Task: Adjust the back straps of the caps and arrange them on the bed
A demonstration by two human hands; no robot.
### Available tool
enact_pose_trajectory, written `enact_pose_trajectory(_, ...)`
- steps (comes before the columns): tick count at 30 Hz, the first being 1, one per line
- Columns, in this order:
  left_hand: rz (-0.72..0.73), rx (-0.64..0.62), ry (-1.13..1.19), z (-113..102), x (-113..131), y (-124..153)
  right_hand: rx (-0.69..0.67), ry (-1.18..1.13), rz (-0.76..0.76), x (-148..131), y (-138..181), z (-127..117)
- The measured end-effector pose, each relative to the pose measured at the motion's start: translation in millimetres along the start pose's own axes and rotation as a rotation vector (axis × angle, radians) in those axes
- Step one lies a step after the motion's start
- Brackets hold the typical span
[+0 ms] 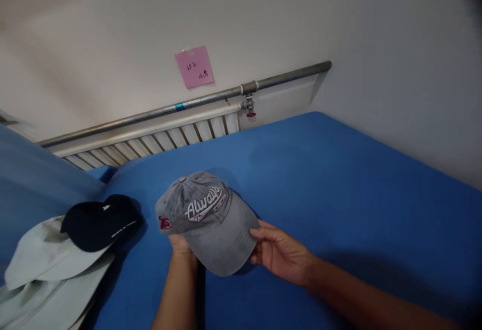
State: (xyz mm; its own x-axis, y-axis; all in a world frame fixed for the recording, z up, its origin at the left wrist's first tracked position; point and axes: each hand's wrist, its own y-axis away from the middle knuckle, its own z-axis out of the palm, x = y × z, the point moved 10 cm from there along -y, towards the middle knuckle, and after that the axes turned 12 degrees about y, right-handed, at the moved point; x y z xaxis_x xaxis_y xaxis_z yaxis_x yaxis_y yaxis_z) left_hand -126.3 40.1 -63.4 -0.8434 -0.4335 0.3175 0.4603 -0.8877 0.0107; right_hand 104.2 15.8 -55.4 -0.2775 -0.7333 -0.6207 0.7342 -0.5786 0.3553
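A grey baseball cap (211, 219) is held up over the blue-covered surface, its brim tilted toward the lower right. White raised lettering reading "Always" runs across its front, and a red emblem sits on its side. My right hand (280, 252) pinches the brim's right edge between thumb and fingers. My left hand (181, 243) supports the cap from below at its left side; the cap covers most of its fingers.
At the left, a black cap (100, 224) lies on several pale caps (41, 254). Behind the blue sheet (339, 184) stand a white radiator (176, 136), a metal pipe (211, 99) and a red-handled valve (251, 114). A pink note (194, 67) is stuck on the wall.
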Motion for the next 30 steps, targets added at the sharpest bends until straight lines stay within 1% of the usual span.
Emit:
enact_pose_trajectory(2, -0.013, 0.012, 0.006, 9, -8, 3, 0.004, 0.006, -0.002, -5, 0, -1)
enact_pose_trajectory(4, -0.028, 0.05, 0.031, 16, -16, 6, 0.013, 0.012, -0.009, -11, 1, -2)
enact_pose_trajectory(8, -0.085, 0.1, 0.086, 26, -31, 10, 0.029, 0.012, -0.031, -21, 5, -2)
enact_pose_trajectory(12, -0.194, 0.102, 0.149, 30, -51, 10, 0.057, 0.006, -0.059, -31, 6, -6)
enact_pose_trajectory(15, -0.328, 0.085, 0.088, 34, -72, 14, 0.058, 0.011, -0.113, -41, 5, -11)
enact_pose_trajectory(17, -0.391, 0.108, -0.051, 31, -85, 21, 0.059, 0.01, -0.161, -50, 5, -15)
enact_pose_trajectory(18, -0.39, 0.134, -0.157, 28, -89, 25, 0.062, 0.009, -0.186, -56, 5, -18)
enact_pose_trajectory(19, -0.365, 0.176, -0.284, 23, -90, 29, 0.068, 0.007, -0.213, -62, 6, -22)
enact_pose_trajectory(20, -0.336, 0.192, -0.422, 21, -90, 32, 0.077, 0.008, -0.234, -69, 7, -26)
enact_pose_trajectory(21, -0.316, 0.149, -0.562, 25, -93, 35, 0.092, 0.003, -0.258, -77, 9, -31)
enact_pose_trajectory(24, -0.323, -0.063, -1.003, 44, -111, 43, 0.133, -0.013, -0.343, -105, 18, -48)
enact_pose_trajectory(26, -0.343, -0.174, -1.215, 52, -121, 46, 0.162, -0.021, -0.4, -123, 26, -63)
enact_pose_trajectory(28, -0.367, -0.209, -1.341, 50, -126, 46, 0.209, -0.029, -0.446, -141, 34, -81)
enact_pose_trajectory(30, -0.38, -0.202, -1.438, 40, -126, 42, 0.262, -0.039, -0.488, -159, 42, -101)
